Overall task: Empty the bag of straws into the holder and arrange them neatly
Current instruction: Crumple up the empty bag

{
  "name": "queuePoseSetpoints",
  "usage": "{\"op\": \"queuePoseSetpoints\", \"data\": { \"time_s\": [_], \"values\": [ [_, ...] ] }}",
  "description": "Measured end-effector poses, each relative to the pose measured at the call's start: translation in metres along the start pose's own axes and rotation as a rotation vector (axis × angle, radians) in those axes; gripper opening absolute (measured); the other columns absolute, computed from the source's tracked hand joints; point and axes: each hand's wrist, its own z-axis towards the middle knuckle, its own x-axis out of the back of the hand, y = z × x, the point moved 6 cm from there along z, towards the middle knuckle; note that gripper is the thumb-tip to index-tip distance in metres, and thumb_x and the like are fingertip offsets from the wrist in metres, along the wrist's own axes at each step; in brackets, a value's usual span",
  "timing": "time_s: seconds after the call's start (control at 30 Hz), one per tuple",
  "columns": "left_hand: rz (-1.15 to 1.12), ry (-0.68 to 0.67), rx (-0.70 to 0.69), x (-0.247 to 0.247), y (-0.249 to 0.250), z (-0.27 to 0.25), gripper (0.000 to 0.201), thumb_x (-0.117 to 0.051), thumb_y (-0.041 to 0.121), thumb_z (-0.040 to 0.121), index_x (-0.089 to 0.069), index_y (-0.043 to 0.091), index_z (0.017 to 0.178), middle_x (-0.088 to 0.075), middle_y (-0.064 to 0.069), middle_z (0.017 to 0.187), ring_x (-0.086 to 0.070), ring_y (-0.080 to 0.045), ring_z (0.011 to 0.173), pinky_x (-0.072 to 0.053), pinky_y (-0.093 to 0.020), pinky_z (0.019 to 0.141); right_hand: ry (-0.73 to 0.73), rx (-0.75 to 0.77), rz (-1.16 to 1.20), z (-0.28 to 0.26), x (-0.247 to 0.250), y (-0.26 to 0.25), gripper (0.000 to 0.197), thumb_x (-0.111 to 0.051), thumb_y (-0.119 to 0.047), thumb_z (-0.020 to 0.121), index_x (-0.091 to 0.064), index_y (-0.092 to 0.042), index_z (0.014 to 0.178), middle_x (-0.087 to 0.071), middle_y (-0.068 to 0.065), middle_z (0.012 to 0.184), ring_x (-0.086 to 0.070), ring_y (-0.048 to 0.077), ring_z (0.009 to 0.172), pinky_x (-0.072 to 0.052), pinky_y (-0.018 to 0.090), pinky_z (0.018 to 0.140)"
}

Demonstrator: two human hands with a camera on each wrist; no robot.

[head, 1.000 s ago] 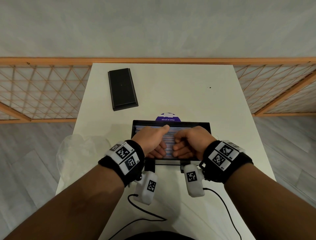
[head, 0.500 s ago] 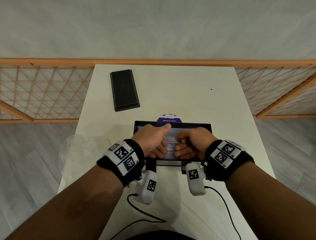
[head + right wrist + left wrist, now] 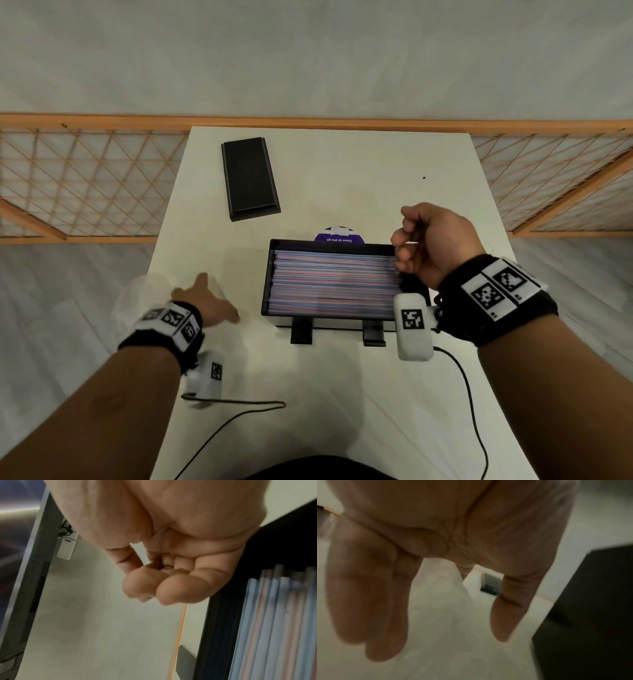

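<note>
The black holder (image 3: 270, 274) stands mid-table, filled with pink and blue straws (image 3: 334, 284) lying flat in even rows. My right hand (image 3: 407, 240) hovers above the holder's right end, fingers curled into the palm and holding nothing. In the right wrist view the curled fingers (image 3: 181, 588) are beside the holder wall (image 3: 219, 622) and the straws (image 3: 274, 628). My left hand (image 3: 205, 298) is out at the table's left edge, over the empty clear bag (image 3: 144, 298). Its fingers (image 3: 368, 601) hang straight just above the bag (image 3: 440, 608), left of the holder (image 3: 590, 608).
A flat black lid (image 3: 250, 178) lies at the back left of the white table (image 3: 342, 164). A purple round label (image 3: 339, 236) shows behind the holder. Wrist-camera cables (image 3: 469, 394) trail over the front of the table. A wooden lattice rail (image 3: 85, 185) runs behind.
Both hands have left the straws. The left hand swung out left to the bag; the right rose and moved to the holder's right end. The straws are now uncovered.
</note>
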Motion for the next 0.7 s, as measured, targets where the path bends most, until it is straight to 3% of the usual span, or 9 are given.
{"op": "queuePoseSetpoints", "data": {
  "time_s": [0.07, 0.17, 0.27, 0.37, 0.43, 0.53, 0.6, 0.67, 0.7],
  "values": [
    [0.128, -0.036, -0.039, -0.028, -0.004, 0.002, 0.114, -0.093, 0.043, 0.059, -0.025, 0.03, 0.15, -0.033, -0.021, 0.145, -0.052, -0.044, 0.121, -0.053, -0.048, 0.099, 0.005, 0.029, -0.021, -0.002, -0.001, -0.003, 0.028, -0.054, -0.02, 0.091, -0.047, -0.014, 0.065, -0.057, 0.008, 0.055, -0.043, 0.022, 0.038, -0.042, 0.026, 0.047],
    [0.113, 0.084, -0.146, -0.041, -0.003, 0.004, 0.07, -0.082, 0.027, 0.076, -0.043, 0.02, 0.135, -0.053, -0.015, 0.116, -0.058, -0.037, 0.102, -0.053, -0.036, 0.082, 0.001, 0.056, -0.062, -0.007, -0.005, -0.003, 0.028, -0.054, -0.016, 0.091, -0.048, -0.011, 0.064, -0.057, 0.011, 0.056, -0.044, 0.023, 0.039, -0.041, 0.029, 0.048],
    [0.175, 0.249, -0.207, -0.027, 0.011, -0.002, 0.033, -0.062, 0.022, 0.093, -0.059, 0.007, 0.123, -0.065, -0.017, 0.124, -0.061, -0.037, 0.114, -0.049, -0.034, 0.088, -0.01, 0.13, -0.165, -0.011, -0.011, -0.001, 0.028, -0.058, -0.011, 0.09, -0.051, -0.007, 0.063, -0.058, 0.013, 0.056, -0.045, 0.024, 0.04, -0.039, 0.03, 0.049],
    [0.105, 0.403, -0.294, 0.008, 0.04, -0.024, 0.03, -0.058, 0.03, 0.099, -0.061, 0.003, 0.113, -0.066, -0.018, 0.121, -0.061, -0.037, 0.114, -0.044, -0.036, 0.094, -0.023, 0.26, -0.385, -0.015, -0.017, -0.002, 0.02, -0.064, -0.008, 0.086, -0.057, -0.008, 0.067, -0.063, 0.01, 0.062, -0.056, 0.025, 0.044, -0.045, 0.03, 0.049],
    [-0.085, 0.534, -0.363, 0.041, 0.06, -0.049, 0.034, -0.057, 0.036, 0.1, -0.06, 0.003, 0.11, -0.067, -0.02, 0.116, -0.061, -0.04, 0.111, -0.043, -0.039, 0.093, -0.028, 0.387, -0.597, -0.02, -0.025, -0.002, 0.008, -0.067, -0.009, 0.082, -0.062, -0.014, 0.077, -0.066, 0.0, 0.068, -0.068, 0.022, 0.056, -0.055, 0.034, 0.058],
    [-0.412, 0.718, -0.512, 0.089, 0.085, -0.096, 0.036, -0.057, 0.041, 0.1, -0.062, 0.006, 0.107, -0.067, -0.015, 0.107, -0.061, -0.035, 0.1, -0.046, -0.039, 0.085, -0.058, 0.55, -0.799, -0.032, -0.043, -0.002, 0.041, -0.064, -0.01, 0.08, -0.058, -0.032, 0.114, -0.066, -0.013, 0.098, -0.07, 0.02, 0.071, -0.056, 0.031, 0.074],
    [-0.628, 0.773, -0.668, 0.109, 0.103, -0.127, 0.036, -0.057, 0.042, 0.099, -0.065, 0.007, 0.098, -0.067, -0.01, 0.092, -0.062, -0.027, 0.085, -0.051, -0.041, 0.078, -0.129, 0.65, -0.822, -0.044, -0.057, -0.003, 0.073, -0.062, -0.005, 0.084, -0.037, -0.041, 0.142, -0.057, -0.015, 0.125, -0.07, 0.018, 0.069, -0.052, 0.017, 0.071],
    [-0.924, 0.66, -0.793, 0.114, 0.12, -0.15, 0.036, -0.058, 0.038, 0.1, -0.067, 0.005, 0.089, -0.067, -0.006, 0.083, -0.061, -0.017, 0.076, -0.055, -0.042, 0.076, -0.212, 0.735, -0.817, -0.057, -0.073, -0.005, 0.097, -0.063, -0.001, 0.087, -0.01, -0.051, 0.151, -0.042, -0.017, 0.146, -0.069, 0.01, 0.08, -0.05, 0.011, 0.072],
    [-1.07, 0.503, -0.837, 0.11, 0.13, -0.158, 0.034, -0.059, 0.033, 0.101, -0.069, 0.004, 0.087, -0.069, -0.004, 0.083, -0.064, -0.016, 0.078, -0.057, -0.041, 0.078, -0.277, 0.765, -0.774, -0.061, -0.081, -0.004, 0.103, -0.066, -0.002, 0.087, -0.004, -0.051, 0.152, -0.035, -0.019, 0.151, -0.068, 0.009, 0.089, -0.05, 0.011, 0.077]
  ]
}}
